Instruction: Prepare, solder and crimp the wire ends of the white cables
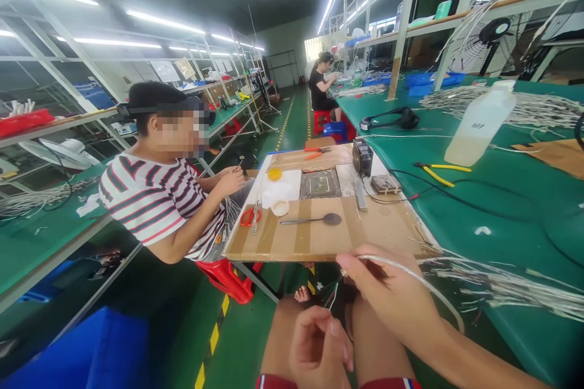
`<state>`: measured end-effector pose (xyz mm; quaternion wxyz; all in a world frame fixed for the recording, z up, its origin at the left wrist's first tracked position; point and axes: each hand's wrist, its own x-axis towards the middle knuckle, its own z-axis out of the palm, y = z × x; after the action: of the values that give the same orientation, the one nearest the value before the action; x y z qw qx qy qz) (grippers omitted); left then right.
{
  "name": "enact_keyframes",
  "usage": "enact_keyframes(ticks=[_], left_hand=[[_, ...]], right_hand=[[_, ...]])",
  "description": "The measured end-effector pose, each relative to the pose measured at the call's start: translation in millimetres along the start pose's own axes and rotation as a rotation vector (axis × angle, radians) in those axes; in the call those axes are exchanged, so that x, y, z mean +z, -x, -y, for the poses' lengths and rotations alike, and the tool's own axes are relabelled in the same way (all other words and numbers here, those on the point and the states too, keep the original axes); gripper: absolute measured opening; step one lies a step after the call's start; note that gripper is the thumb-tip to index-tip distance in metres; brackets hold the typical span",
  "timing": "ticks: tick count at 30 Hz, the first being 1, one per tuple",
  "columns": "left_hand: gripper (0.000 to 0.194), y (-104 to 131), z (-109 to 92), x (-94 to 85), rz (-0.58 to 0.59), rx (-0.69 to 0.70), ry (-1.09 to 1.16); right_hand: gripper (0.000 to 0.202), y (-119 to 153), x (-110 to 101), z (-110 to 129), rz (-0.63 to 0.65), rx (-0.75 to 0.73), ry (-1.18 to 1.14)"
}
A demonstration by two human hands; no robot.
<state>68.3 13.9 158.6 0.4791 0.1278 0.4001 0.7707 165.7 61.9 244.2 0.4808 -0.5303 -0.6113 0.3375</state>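
Over my lap, my right hand (387, 285) pinches a white cable (422, 276) close to its stripped end, and the cable's tail loops back over the wrist. Thin separated wires (334, 296), some white and some dark or green, run down from that end toward my left hand (319, 343). The left hand's fingers are curled, with thumb and forefinger closed on the wire tips. A bundle of similar cables (515, 285) with stripped ends lies on the green bench to the right of my right hand.
A cardboard-covered table (269, 246) ahead carries a spoon-shaped tool (332, 219), red-handled scissors (250, 216), a small fan (362, 158) and a heating plate (320, 183). Yellow-handled pliers (440, 173) and a plastic bottle (481, 124) occupy the green bench. A co-worker (155, 194) sits at left.
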Motion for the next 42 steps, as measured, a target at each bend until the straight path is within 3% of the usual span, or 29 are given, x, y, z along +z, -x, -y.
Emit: enact_keyframes(ticks=[4,7,10,15,19,23,27,32,36,38,42], left_hand=[[0.052,-9,15,-16.6,0.008,-0.189,0.026],[0.059,-14,15,-21.4,-0.008,-0.382,0.069],[0.069,-8,-1,-9.8,-0.043,-0.474,0.159],[0.063,5,-26,8.9,-0.016,-0.547,0.354],[0.056,0,-26,6.0,0.001,-0.496,0.344],[0.054,-5,-28,4.7,0.002,-0.482,0.184],[0.048,-2,-35,9.6,0.088,-0.366,0.142],[0.030,-4,-30,-4.3,0.268,-0.263,0.143],[0.020,-16,-17,-29.1,0.554,-0.225,0.210],[0.020,-19,-16,-33.2,0.625,-0.224,0.214],[0.017,-14,-21,-25.3,0.417,-0.236,0.177]], right_hand=[[0.058,1,1,-1,-0.007,-0.025,0.030],[0.057,2,2,-2,-0.010,-0.028,0.046],[0.055,1,3,-3,0.000,-0.015,0.053],[0.056,-1,3,-4,0.023,-0.024,0.090],[0.061,1,2,-5,0.031,0.089,0.006],[0.068,0,2,-6,0.125,0.304,-0.291],[0.064,-4,6,-9,0.163,0.364,-0.513],[0.061,-4,10,-11,0.245,0.421,-0.648],[0.060,-2,9,-10,0.241,0.423,-0.634],[0.060,-2,9,-10,0.236,0.425,-0.634],[0.061,-2,9,-11,0.243,0.435,-0.653]])
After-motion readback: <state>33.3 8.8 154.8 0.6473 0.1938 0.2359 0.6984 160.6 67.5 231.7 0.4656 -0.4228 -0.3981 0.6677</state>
